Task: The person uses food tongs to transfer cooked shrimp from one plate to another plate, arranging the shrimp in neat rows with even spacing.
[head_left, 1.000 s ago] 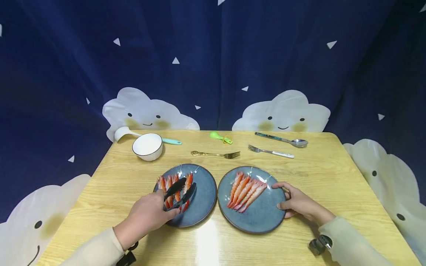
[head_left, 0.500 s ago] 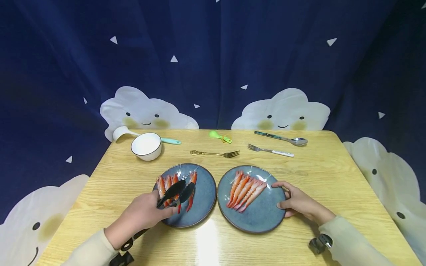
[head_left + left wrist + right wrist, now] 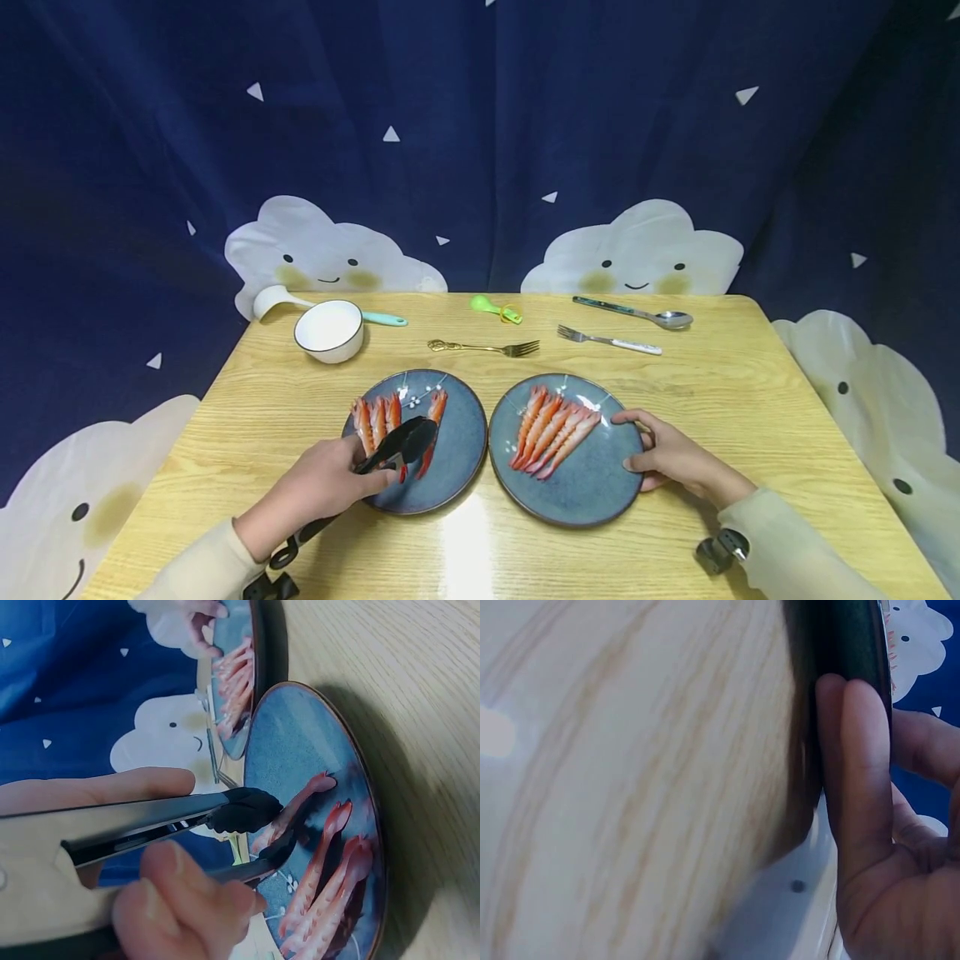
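In the head view my left hand (image 3: 322,483) holds black-tipped tongs (image 3: 408,439) over the left blue plate (image 3: 457,467). A single shrimp (image 3: 437,408) lies on that plate, apart from a group of shrimp (image 3: 377,421) on its left side. The left wrist view shows the tong tips spread, close to the single shrimp (image 3: 304,799); contact cannot be told. My right hand (image 3: 671,454) grips the right rim of the other blue plate (image 3: 592,492), where several shrimp (image 3: 555,429) lie fanned out. In the right wrist view, a thumb and fingers touch the plate's edge (image 3: 855,645).
Behind the plates lie a gold fork (image 3: 483,347), a white-handled fork (image 3: 609,340), a spoon (image 3: 671,320) and a small green spoon (image 3: 491,307). A white bowl (image 3: 330,332) stands back left, beside a ladle (image 3: 272,300). The two plates nearly touch.
The tongs have shifted one shrimp rightward, away from the group. Their tips have since opened a little and drawn back toward me. My right hand and its plate stay in place.
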The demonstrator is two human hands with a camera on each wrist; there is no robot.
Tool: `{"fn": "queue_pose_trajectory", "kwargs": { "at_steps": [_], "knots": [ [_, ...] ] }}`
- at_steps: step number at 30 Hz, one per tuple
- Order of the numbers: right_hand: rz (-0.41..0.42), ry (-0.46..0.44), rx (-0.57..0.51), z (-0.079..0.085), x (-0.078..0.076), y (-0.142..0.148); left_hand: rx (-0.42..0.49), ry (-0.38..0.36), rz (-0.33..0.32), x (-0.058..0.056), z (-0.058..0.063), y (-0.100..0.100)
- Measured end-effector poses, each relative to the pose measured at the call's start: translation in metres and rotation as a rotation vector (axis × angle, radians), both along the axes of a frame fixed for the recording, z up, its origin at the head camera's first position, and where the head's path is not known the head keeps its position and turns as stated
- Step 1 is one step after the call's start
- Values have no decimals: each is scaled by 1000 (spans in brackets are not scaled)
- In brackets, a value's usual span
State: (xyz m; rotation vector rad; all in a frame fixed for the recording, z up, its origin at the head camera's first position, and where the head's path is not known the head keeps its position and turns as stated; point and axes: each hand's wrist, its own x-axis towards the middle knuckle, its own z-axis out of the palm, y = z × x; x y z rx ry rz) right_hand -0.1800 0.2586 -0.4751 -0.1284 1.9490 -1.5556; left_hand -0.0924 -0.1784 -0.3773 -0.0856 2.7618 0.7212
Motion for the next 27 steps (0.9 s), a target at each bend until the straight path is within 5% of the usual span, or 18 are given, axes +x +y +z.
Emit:
{"fn": "queue_pose_trajectory", "kwargs": {
  "at_steps": [16, 27],
  "knots": [
    [-8, -3, 15, -1, 0, 1, -20, 42, -34, 1, 10, 19],
    [-8, 1, 35, 2, 2, -1, -27, 216, -287, 3, 19, 57]
  ]
}}
